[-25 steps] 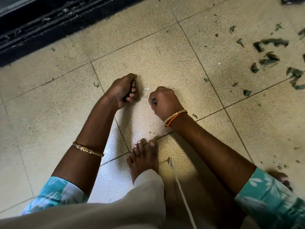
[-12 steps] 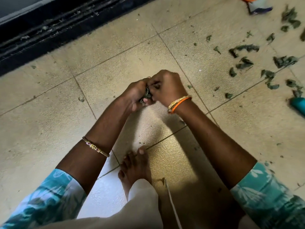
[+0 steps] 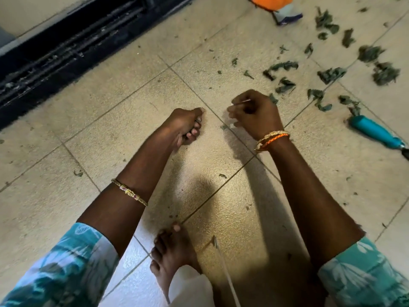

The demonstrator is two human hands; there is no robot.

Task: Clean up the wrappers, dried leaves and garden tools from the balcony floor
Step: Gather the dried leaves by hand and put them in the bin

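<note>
Both forearms reach forward and down over the tiled floor (image 3: 93, 120), the hands held knuckles-up and a little apart. The left hand (image 3: 187, 127) is curled into a loose fist with something dark, too hidden to name, tucked among its fingers. The right hand (image 3: 254, 111) is curled too, its fingertips pinching a thin pale sliver that cannot be made out clearly.

Up and to the left of the left hand runs a dark door track (image 3: 73, 47), with bare tile between it and the hands. Right of the right hand the floor is strewn with dried leaves (image 3: 332, 74), the nearest lying just beside its knuckles. Beyond them lies a teal-handled garden tool (image 3: 376, 134), and far above the right hand an orange wrapper (image 3: 274, 3). A bare foot (image 3: 172, 255) sits behind the hands, nearer the person.
</note>
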